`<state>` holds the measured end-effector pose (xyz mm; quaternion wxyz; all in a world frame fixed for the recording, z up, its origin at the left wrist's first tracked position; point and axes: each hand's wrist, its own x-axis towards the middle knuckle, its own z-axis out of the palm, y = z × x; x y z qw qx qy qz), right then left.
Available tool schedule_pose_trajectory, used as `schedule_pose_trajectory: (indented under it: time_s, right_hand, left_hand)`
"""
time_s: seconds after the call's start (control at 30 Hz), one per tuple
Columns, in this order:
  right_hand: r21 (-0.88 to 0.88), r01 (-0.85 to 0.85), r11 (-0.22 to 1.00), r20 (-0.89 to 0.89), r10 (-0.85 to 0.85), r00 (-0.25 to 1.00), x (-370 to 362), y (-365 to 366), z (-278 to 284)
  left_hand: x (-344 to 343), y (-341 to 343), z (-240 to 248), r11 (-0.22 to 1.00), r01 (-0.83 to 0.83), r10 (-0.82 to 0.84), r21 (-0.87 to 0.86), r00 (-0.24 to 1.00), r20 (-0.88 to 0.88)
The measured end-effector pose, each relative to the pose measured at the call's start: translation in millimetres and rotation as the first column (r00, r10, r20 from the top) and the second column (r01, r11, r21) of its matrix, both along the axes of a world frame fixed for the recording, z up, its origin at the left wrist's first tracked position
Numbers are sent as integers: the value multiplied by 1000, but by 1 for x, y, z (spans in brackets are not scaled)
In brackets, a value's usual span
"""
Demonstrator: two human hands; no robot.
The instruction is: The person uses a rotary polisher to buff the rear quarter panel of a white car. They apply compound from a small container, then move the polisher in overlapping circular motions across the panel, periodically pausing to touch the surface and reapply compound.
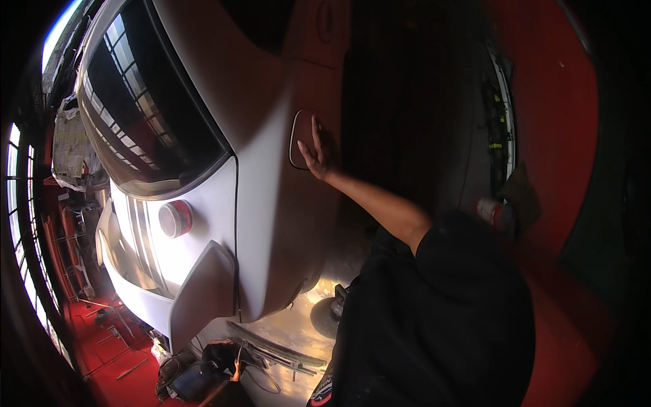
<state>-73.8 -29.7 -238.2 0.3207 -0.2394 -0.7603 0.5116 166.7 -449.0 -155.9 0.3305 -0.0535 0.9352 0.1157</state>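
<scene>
My right hand (319, 154) lies against the side of a white car, on and beside the fuel filler flap (302, 142). Its fingers are spread and nothing shows in them. A thin bright line runs round the flap's edge. My bare forearm comes out of a wide black sleeve at the right. My left hand is not in view. On the car's rear lid (196, 210) sits a round red-and-white tub (175, 219), behind the dark rear window (152, 102). A raised white spoiler (196, 298) stands at the tail.
Below the tail, another person (224, 356) in dark clothes is low down, one bare arm showing. A dark round object (325, 317) lies near my body on the shiny floor. A second red-and-white tub (491, 212) stands at the right, near a red surface (553, 136).
</scene>
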Motion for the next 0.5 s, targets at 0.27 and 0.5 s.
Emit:
schedule_pose_trajectory:
  time_s: [0.27, 0.5]
  right_hand:
    - [5, -171, 985, 243, 164, 956, 39, -32, -13]
    - [-65, -310, 949, 115, 315, 942, 62, -63, -1]
  left_hand:
    - [12, 10, -34, 1000, -7, 7, -8, 996, 91]
    - [33, 21, -59, 999, -42, 41, 6, 989, 145]
